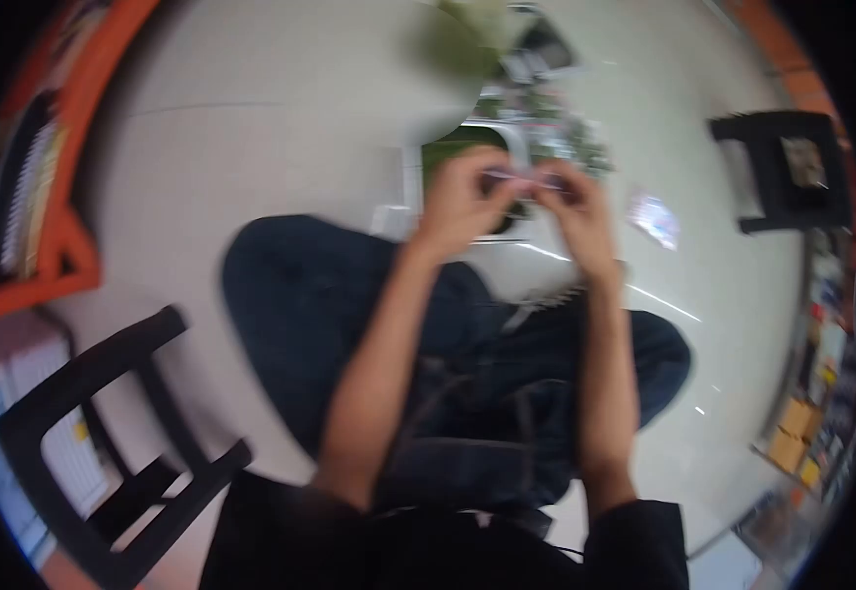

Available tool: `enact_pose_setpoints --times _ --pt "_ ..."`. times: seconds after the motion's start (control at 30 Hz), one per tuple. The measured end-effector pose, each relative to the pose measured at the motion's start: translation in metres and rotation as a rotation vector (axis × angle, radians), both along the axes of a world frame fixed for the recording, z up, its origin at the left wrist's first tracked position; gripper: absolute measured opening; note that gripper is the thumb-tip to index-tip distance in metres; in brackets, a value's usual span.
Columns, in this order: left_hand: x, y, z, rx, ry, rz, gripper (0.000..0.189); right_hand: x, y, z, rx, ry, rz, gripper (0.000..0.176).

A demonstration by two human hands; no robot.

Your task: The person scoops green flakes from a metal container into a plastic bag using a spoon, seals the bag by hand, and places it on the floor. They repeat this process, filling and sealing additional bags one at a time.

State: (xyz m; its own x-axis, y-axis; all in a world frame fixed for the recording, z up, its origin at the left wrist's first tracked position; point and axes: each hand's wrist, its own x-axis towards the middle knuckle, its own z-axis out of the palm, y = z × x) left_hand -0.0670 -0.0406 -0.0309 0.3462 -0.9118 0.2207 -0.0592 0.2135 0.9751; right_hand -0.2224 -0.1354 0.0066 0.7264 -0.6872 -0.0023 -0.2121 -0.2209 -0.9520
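My left hand [459, 197] and my right hand [580, 211] are raised in front of my crossed legs, close together. Between their pinched fingertips runs a small pinkish-purple strip [521, 181], too blurred to name more exactly. Both hands are closed on it, one at each end. Behind and below the hands lies a white-edged tray or sheet [412, 167] with something dark green [482, 136] on it, partly covered by my left hand. Just beyond my right hand, small leafy green pieces [585, 143] are spread over the floor.
A shiny, clear packet [654, 218] lies on the pale floor [251, 147] to the right. Black stools stand at the lower left [168, 393] and upper right [782, 167]. An orange shelf [84, 236] borders the left. Blurred round greenish thing [453, 44] appears at the top.
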Motion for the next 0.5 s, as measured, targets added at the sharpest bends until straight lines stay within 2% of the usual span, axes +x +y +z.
enact_pose_setpoints --times 0.07,0.2,0.27,0.33,0.4,0.47,0.5 --pt "-0.002 -0.004 0.000 -0.062 -0.029 0.078 0.019 -0.001 -0.002 -0.006 0.020 -0.011 -0.085 0.012" --pt "0.011 0.017 0.006 -0.080 -0.222 0.206 0.021 0.013 0.009 0.000 0.038 0.020 -0.017 0.010" --pt "0.003 0.007 0.011 -0.118 0.033 0.136 0.020 0.004 0.002 0.011 0.026 0.021 -0.052 0.010" --pt "0.005 0.004 0.003 0.024 0.217 0.020 0.015 0.002 0.002 0.010 0.024 -0.015 -0.094 0.012" --pt "0.006 0.004 0.003 0.032 0.137 0.060 0.017 -0.003 -0.006 0.011 -0.051 0.027 -0.075 0.012" --pt "0.008 0.006 0.018 0.033 -0.097 0.072 0.013 -0.007 -0.008 0.004 -0.002 -0.061 -0.069 0.012" --pt "0.008 0.006 0.015 0.048 -0.110 0.114 0.010 -0.005 -0.008 0.000 -0.006 -0.064 -0.074 0.012"
